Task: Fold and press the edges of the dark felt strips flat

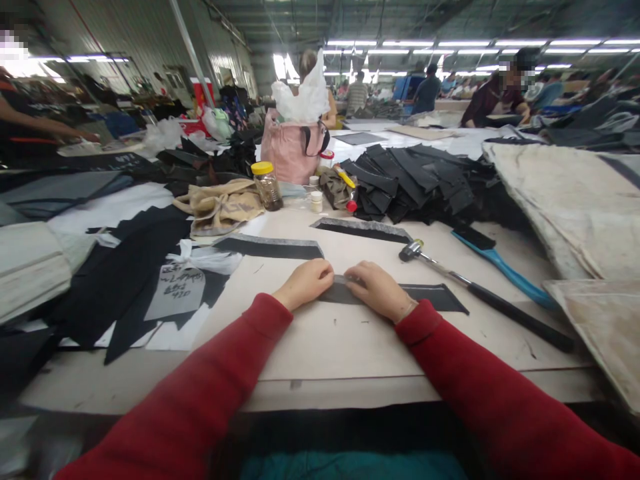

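A dark strip of fabric (433, 297) lies across the pale work board in front of me. At its left end, my left hand (309, 283) is closed, thumb and fingers pinched on the edge. My right hand (374, 288) bends its fingers over the same strip, a short way to the right, pressing its upper edge. Two similar strips with grey borders lie just beyond: one fabric piece (273, 247) at upper left, another fabric piece (363, 230) farther back. To the right rests a hammer (453, 275) with a black grip.
A blue-handled brush (515, 270) lies right of the hammer. Dark cut pieces (415, 177) are heaped behind, near a yellow-lidded jar (267, 187) and a pink bag (290, 147). More black pieces (125, 267) with a handwritten tag (176, 291) lie left. Other people work farther back.
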Demonstrator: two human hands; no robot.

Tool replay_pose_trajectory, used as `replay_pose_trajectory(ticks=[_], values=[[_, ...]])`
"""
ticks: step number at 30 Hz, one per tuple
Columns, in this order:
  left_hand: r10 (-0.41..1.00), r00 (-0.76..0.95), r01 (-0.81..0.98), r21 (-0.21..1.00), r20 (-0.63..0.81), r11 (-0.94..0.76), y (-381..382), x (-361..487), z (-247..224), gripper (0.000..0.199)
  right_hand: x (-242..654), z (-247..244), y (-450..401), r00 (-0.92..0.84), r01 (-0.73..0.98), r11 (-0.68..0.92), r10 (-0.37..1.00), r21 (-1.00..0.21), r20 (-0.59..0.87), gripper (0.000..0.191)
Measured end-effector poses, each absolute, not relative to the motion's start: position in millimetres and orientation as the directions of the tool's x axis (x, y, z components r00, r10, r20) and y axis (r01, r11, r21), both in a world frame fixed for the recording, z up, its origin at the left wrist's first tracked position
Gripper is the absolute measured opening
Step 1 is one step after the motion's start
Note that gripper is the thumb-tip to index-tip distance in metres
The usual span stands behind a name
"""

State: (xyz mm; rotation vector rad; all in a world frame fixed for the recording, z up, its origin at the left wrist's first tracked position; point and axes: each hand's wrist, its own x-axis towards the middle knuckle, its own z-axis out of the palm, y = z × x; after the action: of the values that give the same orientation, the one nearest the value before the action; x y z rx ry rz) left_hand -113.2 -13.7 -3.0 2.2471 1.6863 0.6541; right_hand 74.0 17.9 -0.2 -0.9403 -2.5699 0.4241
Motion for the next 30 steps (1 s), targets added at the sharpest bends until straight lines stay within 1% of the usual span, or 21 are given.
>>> replay_pose_trajectory(ticks=[2, 7, 15, 19, 25, 30], values=[[0.944, 0.25, 0.84, 0.438, 0.214, -0.321, -13, -114, -3, 0.018, 75, 0, 18, -0.701, 0.556, 0.719, 0.675, -0.416, 0.229, 0.016], [0.918, 0.355, 0.777, 0.491, 0.176, -0.394, -12, -124, 0, 0.018, 74, 2, 16, -0.704, 0.541, 0.719, 0.671, -0.437, 0.232, 0.017], [0.913, 0.382, 0.784, 0.472, 0.144, -0.402, -8, -123, 4, 0.017, 73, 3, 15, -0.716, 0.531, 0.727, 0.66, -0.435, 0.228, 0.018], [0.907, 0.393, 0.802, 0.425, 0.153, -0.42, -7, -120, 6, 0.015, 73, 4, 14, -0.722, 0.529, 0.737, 0.651, -0.421, 0.233, 0.017], [0.885, 0.432, 0.818, 0.338, 0.176, -0.466, -13, -115, 11, 0.015, 72, 5, 11, -0.748, 0.536, 0.769, 0.624, -0.347, 0.228, 0.016], [0.833, 0.523, 0.807, 0.211, 0.181, -0.552, -13, -116, 11, 0.015, 70, 6, 10, -0.768, 0.555, 0.793, 0.605, -0.252, 0.211, 0.017]])
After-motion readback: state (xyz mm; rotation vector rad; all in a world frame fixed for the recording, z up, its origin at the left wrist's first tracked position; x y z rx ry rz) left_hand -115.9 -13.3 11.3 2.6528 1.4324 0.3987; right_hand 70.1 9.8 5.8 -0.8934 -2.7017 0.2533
